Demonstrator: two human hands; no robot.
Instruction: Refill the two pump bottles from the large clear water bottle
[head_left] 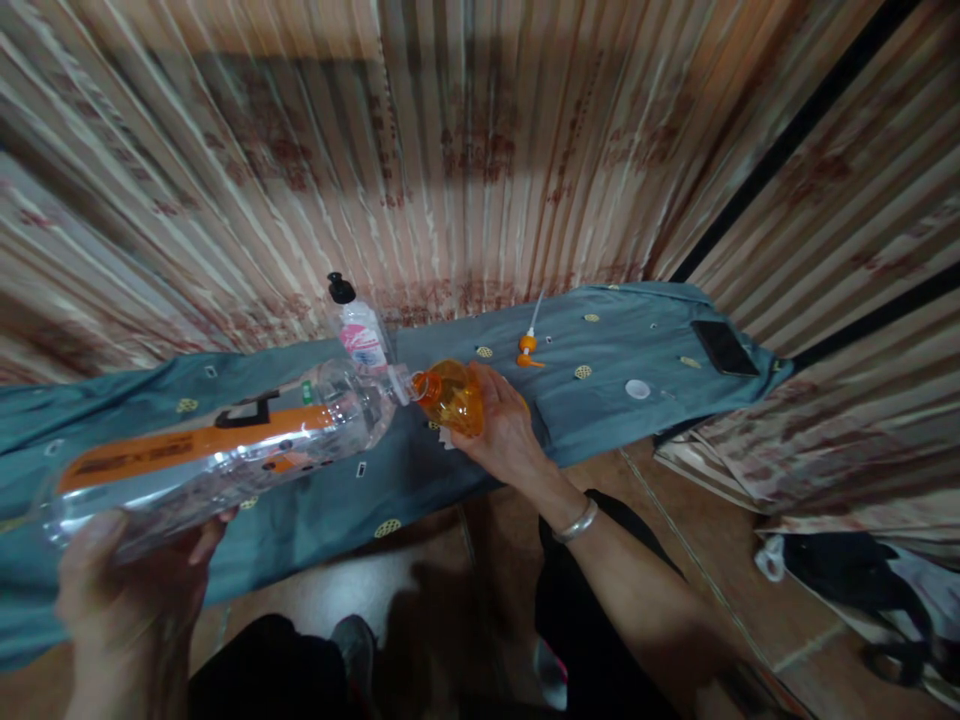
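My left hand (139,570) grips the base end of a large clear bottle (225,450) with an orange label, tilted nearly flat with its mouth toward the right. My right hand (499,425) is wrapped round a smaller orange transparent bottle (454,398). The two bottle mouths meet or nearly meet near the middle of the view. Behind them stands a clear bottle with a pink label and black cap (361,335). An orange pump top (528,347) with a thin tube lies on the blue-green cloth (450,345), right of the bottles.
A small white round cap (637,389) and a dark phone (724,347) lie on the cloth's right part. Striped curtains (480,150) hang behind. Dark items (855,580) are at the lower right, beside the tiled floor (690,510). My feet are below.
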